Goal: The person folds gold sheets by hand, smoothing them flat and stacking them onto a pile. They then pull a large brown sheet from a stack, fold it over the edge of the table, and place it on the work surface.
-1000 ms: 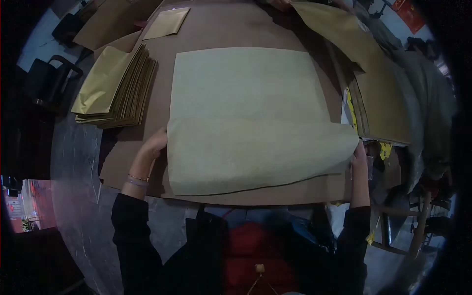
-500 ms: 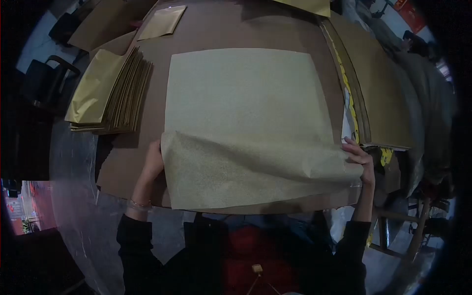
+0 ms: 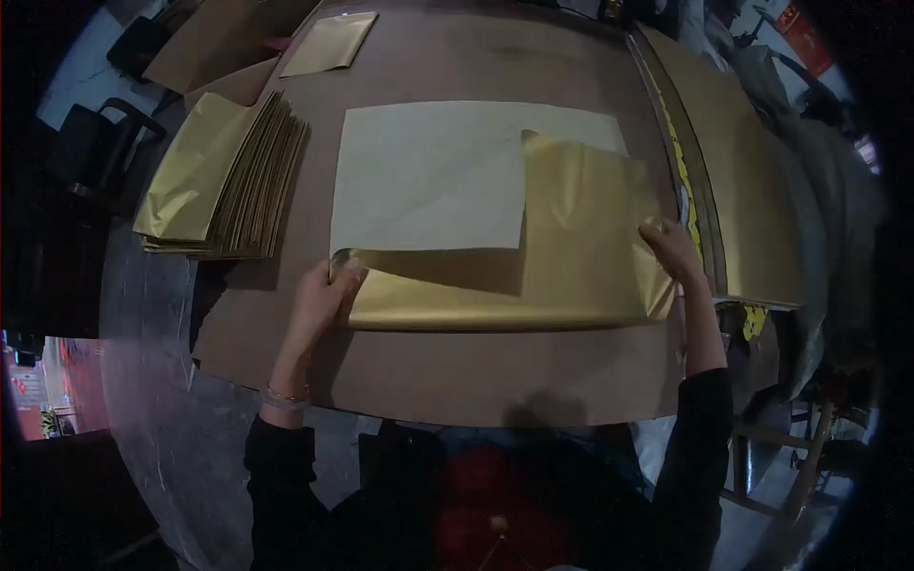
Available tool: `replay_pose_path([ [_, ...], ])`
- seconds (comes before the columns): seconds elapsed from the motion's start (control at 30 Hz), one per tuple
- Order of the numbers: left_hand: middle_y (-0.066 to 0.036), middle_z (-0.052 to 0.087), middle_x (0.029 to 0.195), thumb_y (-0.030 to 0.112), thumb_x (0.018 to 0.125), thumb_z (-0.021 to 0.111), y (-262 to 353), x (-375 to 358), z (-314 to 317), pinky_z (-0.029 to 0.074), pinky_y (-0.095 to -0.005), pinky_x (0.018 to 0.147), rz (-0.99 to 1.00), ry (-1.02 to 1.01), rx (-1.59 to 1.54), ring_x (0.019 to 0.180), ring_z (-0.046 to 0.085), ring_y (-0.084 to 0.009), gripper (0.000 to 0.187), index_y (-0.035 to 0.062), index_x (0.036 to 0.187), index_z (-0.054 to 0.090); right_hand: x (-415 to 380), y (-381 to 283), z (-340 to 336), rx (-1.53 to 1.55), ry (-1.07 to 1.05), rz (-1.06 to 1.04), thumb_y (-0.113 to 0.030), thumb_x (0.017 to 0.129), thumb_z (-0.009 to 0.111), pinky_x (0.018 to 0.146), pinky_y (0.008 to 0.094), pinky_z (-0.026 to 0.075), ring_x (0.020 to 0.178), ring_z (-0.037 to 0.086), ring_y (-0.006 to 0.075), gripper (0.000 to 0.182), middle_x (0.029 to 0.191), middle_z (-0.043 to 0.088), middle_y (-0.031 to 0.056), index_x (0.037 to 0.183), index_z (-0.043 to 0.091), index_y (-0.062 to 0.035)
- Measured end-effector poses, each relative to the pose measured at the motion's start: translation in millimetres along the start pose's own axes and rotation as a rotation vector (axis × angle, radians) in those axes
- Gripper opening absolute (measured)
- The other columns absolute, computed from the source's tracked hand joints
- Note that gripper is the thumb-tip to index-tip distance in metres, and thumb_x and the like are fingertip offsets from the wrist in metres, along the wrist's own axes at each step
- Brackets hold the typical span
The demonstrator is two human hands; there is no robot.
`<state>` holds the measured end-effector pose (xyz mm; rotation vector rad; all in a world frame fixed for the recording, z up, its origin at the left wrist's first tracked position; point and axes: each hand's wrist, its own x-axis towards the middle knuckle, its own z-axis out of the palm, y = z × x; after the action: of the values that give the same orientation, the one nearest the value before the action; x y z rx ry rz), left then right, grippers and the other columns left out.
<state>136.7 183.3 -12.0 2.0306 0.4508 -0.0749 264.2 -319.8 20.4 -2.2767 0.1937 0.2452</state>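
Note:
A large sheet of paper (image 3: pixel 428 176), pale on its inner face and gold on its outer face, lies on the brown cardboard-covered table (image 3: pixel 457 381). Its near part is folded away from me, so a gold flap (image 3: pixel 590 224) stands over the right half, and a curved crease runs along the near side. My left hand (image 3: pixel 324 295) pinches the paper at the left end of the fold. With fingers curled, my right hand (image 3: pixel 671 249) grips the flap at its right edge. The fingertips of both hands are partly hidden.
A stack of folded gold paper (image 3: pixel 195 176) stands at the left table edge. One folded gold piece (image 3: pixel 331 43) lies at the far left. On the right is a thick pile of flat gold-brown sheets (image 3: pixel 728 181), with yellow-printed material along its side.
The near part of the sheet has swung up and away from me, now showing its gold face. Both hands moved forward with it. A gold item at the top edge has left view.

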Motion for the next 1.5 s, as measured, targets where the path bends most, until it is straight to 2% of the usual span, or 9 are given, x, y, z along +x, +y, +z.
replay_pose_path([
  [0.03, -0.004, 0.056, 0.066, 0.036, 0.088, 0.058, -13, 3, 1, 0.042, -0.0295, 0.057, -0.002, -0.001, -0.002, 0.064, 0.049, -0.0101, 0.041, -0.0046, 0.084, 0.061, 6, 13, -12, 0.036, -0.068, 0.194, -0.036, 0.088, 0.058, 0.06, 0.0247, 0.042, 0.066, 0.052, 0.0084, 0.038, 0.076, 0.06, 0.0005, 0.096, 0.062, 0.0013],
  [0.27, -0.01, 0.051, 0.059, 0.034, 0.088, 0.053, -25, 11, 2, 0.042, -0.0323, 0.057, -0.062, 0.071, 0.101, 0.059, 0.048, -0.013, 0.041, -0.0058, 0.081, 0.058, -84, 61, -25, 0.435, -0.112, 0.23, -0.037, 0.088, 0.06, 0.06, 0.0227, 0.04, 0.066, 0.048, 0.006, 0.038, 0.075, 0.058, -0.0008, 0.096, 0.062, 0.0005],
  [0.4, -0.009, 0.05, 0.057, 0.034, 0.088, 0.054, -17, 9, 2, 0.041, -0.0327, 0.055, 0.021, 0.079, 0.15, 0.058, 0.047, -0.0125, 0.042, -0.0064, 0.077, 0.056, -102, 71, -12, -0.04, 0.009, 0.168, -0.029, 0.088, 0.063, 0.065, 0.0234, 0.042, 0.071, 0.05, 0.007, 0.038, 0.082, 0.06, 0.0, 0.108, 0.06, 0.0039],
  [0.5, -0.004, 0.049, 0.057, 0.034, 0.088, 0.056, 5, 0, 1, 0.038, -0.0313, 0.052, -0.074, 0.007, -0.072, 0.057, 0.044, -0.0099, 0.042, -0.005, 0.073, 0.055, -94, 77, -7, 0.296, 0.23, 0.013, -0.028, 0.089, 0.061, 0.063, 0.0231, 0.041, 0.069, 0.05, 0.0079, 0.035, 0.08, 0.06, -0.0006, 0.106, 0.061, 0.0021],
  [0.67, 0.004, 0.046, 0.059, 0.031, 0.089, 0.057, -18, 11, -2, 0.034, -0.0265, 0.049, -0.053, 0.045, 0.002, 0.056, 0.038, -0.0052, 0.037, -0.0005, 0.07, 0.056, -107, 60, 3, 0.533, 0.273, 0.321, -0.029, 0.09, 0.059, 0.058, 0.0211, 0.038, 0.066, 0.051, 0.0094, 0.031, 0.077, 0.059, 0.0004, 0.102, 0.064, -0.0011],
  [0.77, 0.003, 0.046, 0.059, 0.032, 0.089, 0.057, 11, -3, 2, 0.034, -0.027, 0.05, -0.049, 0.053, -0.027, 0.057, 0.038, -0.0065, 0.039, -0.0024, 0.07, 0.055, -100, 113, -5, 0.364, 0.044, 0.213, -0.031, 0.089, 0.059, 0.058, 0.0248, 0.04, 0.064, 0.051, 0.011, 0.034, 0.074, 0.059, 0.0024, 0.099, 0.065, 0.0004],
  [0.87, 0.001, 0.052, 0.068, 0.033, 0.091, 0.056, -6, 6, -6, 0.038, -0.0253, 0.055, -0.035, 0.007, 0.023, 0.064, 0.043, -0.0067, 0.038, -0.0041, 0.08, 0.058, -79, 139, 13, 0.069, 0.262, -0.05, -0.031, 0.088, 0.06, 0.058, 0.0297, 0.042, 0.063, 0.052, 0.0127, 0.034, 0.07, 0.058, 0.0041, 0.093, 0.064, 0.0027],
  [1.07, -0.003, 0.059, 0.093, 0.031, 0.094, 0.053, 1, -56, -18, 0.044, -0.0246, 0.074, 0.086, -0.081, -0.271, 0.082, 0.051, -0.0079, 0.038, -0.0037, 0.108, 0.056, -123, 74, 19, -0.056, 0.304, 0.119, -0.028, 0.087, 0.061, 0.059, 0.0323, 0.043, 0.065, 0.052, 0.0128, 0.033, 0.068, 0.056, 0.0053, 0.088, 0.061, 0.0044],
  [1.5, -0.006, 0.056, 0.074, 0.02, 0.092, 0.055, -39, -117, -13, 0.042, -0.0268, 0.061, 0.046, 0.243, 0.105, 0.067, 0.049, -0.011, 0.023, -0.0021, 0.087, 0.055, -198, 79, 41, 0.074, 0.365, 0.219, -0.026, 0.085, 0.062, 0.058, 0.0309, 0.045, 0.064, 0.059, 0.0167, 0.03, 0.071, 0.063, 0.0133, 0.086, 0.063, 0.004],
])
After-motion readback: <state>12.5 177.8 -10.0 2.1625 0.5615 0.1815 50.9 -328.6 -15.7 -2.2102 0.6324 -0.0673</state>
